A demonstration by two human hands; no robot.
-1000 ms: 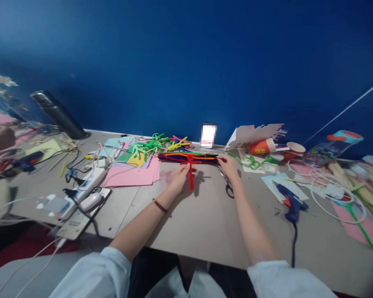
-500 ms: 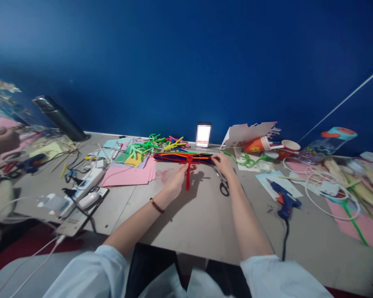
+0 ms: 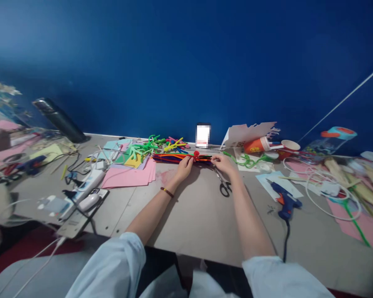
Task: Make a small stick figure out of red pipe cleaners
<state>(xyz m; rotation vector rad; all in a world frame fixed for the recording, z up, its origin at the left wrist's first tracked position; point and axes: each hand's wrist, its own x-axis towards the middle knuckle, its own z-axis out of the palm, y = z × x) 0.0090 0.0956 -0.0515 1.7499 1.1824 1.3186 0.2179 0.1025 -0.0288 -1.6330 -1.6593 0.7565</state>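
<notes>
A long bundle of coloured pipe cleaners (image 3: 169, 158), mostly red, orange and dark purple, lies across the table before me. My left hand (image 3: 184, 169) is closed at the front of it, pinching a red pipe-cleaner piece (image 3: 197, 155) whose round part shows above the bundle; its stem is hard to make out from here. At the bundle's right end, my right hand (image 3: 223, 164) has thumb and finger pressed together on the pipe-cleaner tips. Just below that hand lie scissors (image 3: 224, 188) with black handles, partly covered by my wrist.
Pink paper sheets (image 3: 129, 176) and green pipe cleaners (image 3: 146, 145) lie to the left, near a power strip (image 3: 91, 182). A phone (image 3: 203, 135) stands against the wall. On the right are a blue glue gun (image 3: 284, 200), paper cups (image 3: 257, 145) and a coiled white cable (image 3: 357, 207).
My left hand has moved right and slightly up with the red piece, whose long stem hung down in front before. My right hand stays at the bundle's right end.
</notes>
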